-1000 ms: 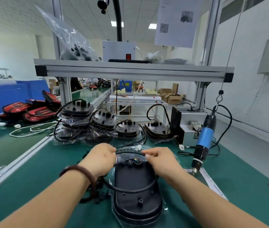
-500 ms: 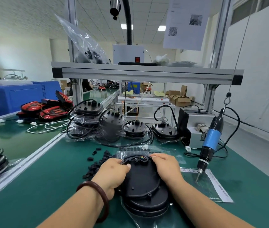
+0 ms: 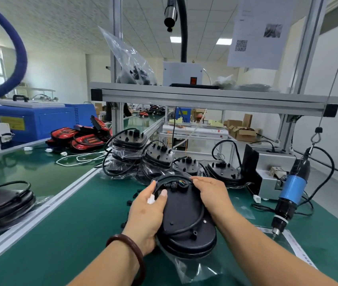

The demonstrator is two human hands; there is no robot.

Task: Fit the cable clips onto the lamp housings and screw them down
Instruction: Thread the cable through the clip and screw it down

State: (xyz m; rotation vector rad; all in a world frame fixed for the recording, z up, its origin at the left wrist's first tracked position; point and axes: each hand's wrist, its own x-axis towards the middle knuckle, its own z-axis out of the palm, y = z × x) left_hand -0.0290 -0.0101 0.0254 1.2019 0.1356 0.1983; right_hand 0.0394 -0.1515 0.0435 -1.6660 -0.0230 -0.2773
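Note:
A black oval lamp housing (image 3: 181, 218) in a clear bag is held between both hands, raised and tilted over the green mat. My left hand (image 3: 146, 215) grips its left edge, pinching the white connector (image 3: 150, 199) of the black cable (image 3: 193, 228) looped over the housing. My right hand (image 3: 213, 197) clasps the right edge near the coloured wires at the top. Small black cable clips (image 3: 131, 200) lie scattered on the mat, mostly hidden behind my left hand.
Several bagged housings (image 3: 157, 155) are stacked behind. A blue electric screwdriver (image 3: 290, 195) hangs at right, beside a grey box (image 3: 267, 164). More housings (image 3: 3, 203) lie on the left conveyor, red lamps (image 3: 81, 137) further back. An aluminium shelf (image 3: 205, 98) spans overhead.
Both hands have lifted the housing off the mat and tilted it up, shifting it left. The left hand now pinches the cable's white connector.

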